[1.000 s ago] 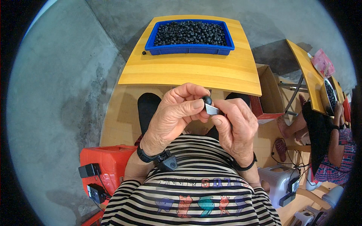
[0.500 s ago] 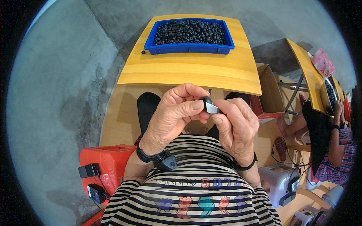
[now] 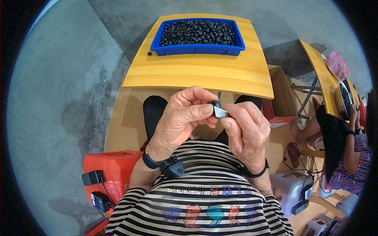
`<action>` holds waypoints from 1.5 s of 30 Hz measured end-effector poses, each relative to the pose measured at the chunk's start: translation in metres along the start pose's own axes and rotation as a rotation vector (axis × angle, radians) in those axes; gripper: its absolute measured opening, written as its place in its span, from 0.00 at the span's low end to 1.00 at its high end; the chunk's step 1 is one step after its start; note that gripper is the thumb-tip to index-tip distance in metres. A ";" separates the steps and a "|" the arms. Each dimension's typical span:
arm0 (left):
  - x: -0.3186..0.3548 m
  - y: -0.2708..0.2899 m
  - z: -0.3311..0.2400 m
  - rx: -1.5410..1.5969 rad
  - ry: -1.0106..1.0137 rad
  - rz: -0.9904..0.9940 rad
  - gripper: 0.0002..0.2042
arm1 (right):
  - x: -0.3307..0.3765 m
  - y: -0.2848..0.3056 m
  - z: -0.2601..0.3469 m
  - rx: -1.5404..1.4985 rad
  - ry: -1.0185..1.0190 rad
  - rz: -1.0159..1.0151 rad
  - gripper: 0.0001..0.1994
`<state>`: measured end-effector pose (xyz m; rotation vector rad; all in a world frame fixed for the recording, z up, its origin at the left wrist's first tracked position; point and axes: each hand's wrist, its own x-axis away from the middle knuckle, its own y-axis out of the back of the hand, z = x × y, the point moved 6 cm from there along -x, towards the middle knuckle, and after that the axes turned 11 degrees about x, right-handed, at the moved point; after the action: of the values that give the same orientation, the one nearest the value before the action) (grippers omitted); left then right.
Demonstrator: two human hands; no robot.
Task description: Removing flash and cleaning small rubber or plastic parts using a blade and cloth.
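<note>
Above my lap, my left hand [image 3: 179, 117] is closed, pinching a small black round piece [image 3: 215, 104] between thumb and fingertips. My right hand [image 3: 249, 128] is closed on a short flat silver blade [image 3: 221, 113], whose end lies against the black piece. Its grip end is hidden by my fingers. Beyond my hands, a blue tray [image 3: 197, 50] on the table holds a heap of similar black round pieces [image 3: 199, 33], some showing a ring or hole. One loose black piece [image 3: 149, 54] lies left of the tray.
The yellow wooden table [image 3: 197, 74] has its near edge just past my hands. A cardboard box [image 3: 281, 92] stands at its right. A red plastic stool [image 3: 114, 169] is at my left, a whitish one [image 3: 289, 192] at my right. Another person [image 3: 350, 153] sits far right by a bowl.
Barely anything differs. Both hands keep their grips, and the blade has tilted very slightly against the black piece.
</note>
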<state>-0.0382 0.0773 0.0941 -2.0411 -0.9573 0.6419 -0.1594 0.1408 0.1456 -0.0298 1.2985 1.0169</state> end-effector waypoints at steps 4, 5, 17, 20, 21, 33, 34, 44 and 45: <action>0.000 0.001 0.000 -0.014 -0.009 -0.007 0.07 | 0.001 -0.001 -0.002 -0.004 -0.017 0.007 0.08; 0.000 0.001 -0.001 -0.012 -0.012 -0.004 0.07 | 0.001 -0.002 -0.001 -0.001 -0.025 0.012 0.07; 0.001 -0.011 -0.001 -0.072 -0.091 0.108 0.07 | 0.007 -0.013 -0.036 -0.077 -0.246 0.067 0.07; -0.003 0.000 -0.001 -0.023 -0.065 0.055 0.07 | 0.013 -0.010 -0.045 -0.320 -0.361 0.024 0.10; -0.001 0.000 -0.001 -0.020 -0.050 0.033 0.07 | 0.013 -0.009 -0.046 -0.364 -0.415 0.059 0.11; -0.003 -0.001 0.003 -0.072 -0.063 0.014 0.09 | 0.000 -0.013 -0.023 -0.388 -0.300 0.096 0.10; -0.003 0.000 0.002 -0.071 -0.064 0.012 0.09 | 0.003 -0.017 -0.025 -0.491 -0.329 0.118 0.09; -0.005 0.007 0.010 -0.057 0.027 0.002 0.13 | 0.013 -0.036 -0.037 -0.701 -0.493 0.179 0.05; -0.006 0.007 0.010 -0.056 0.037 0.005 0.12 | 0.015 -0.038 -0.040 -0.704 -0.515 0.186 0.05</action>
<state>-0.0461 0.0736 0.0830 -2.0983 -0.9588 0.5845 -0.1674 0.1061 0.1010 -0.1737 0.4429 1.4852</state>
